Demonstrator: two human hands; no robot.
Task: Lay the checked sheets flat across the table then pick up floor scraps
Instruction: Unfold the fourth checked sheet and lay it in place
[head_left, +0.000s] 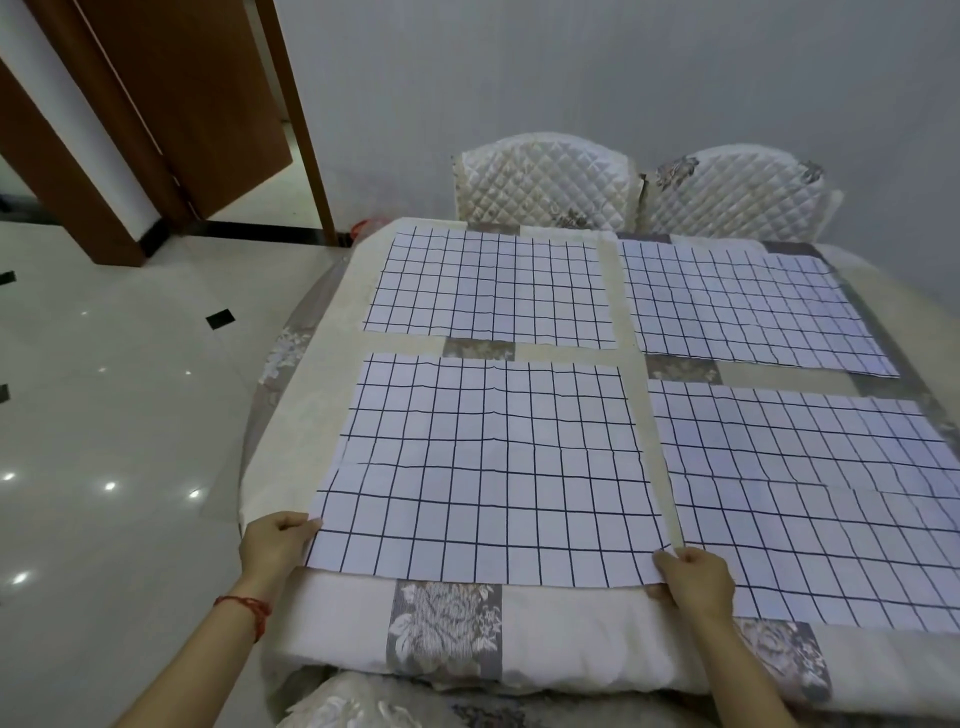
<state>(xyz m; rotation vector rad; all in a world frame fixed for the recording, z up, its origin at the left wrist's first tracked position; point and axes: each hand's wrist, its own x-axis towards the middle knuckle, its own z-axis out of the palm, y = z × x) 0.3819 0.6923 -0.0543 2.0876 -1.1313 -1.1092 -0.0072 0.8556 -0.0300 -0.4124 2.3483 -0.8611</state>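
Observation:
Several white sheets with a dark check lie flat on the cloth-covered table. The near left sheet is held at both front corners: my left hand pinches its near left corner, my right hand pinches its near right corner. Beside it lies the near right sheet, partly under my right hand. The far left sheet and the far right sheet lie behind. A small red scrap shows on the floor by the table's far left corner.
Two quilted white chairs stand against the wall behind the table. Another chair's padded back is right below me. Glossy tiled floor spreads to the left, with a brown door ajar beyond it.

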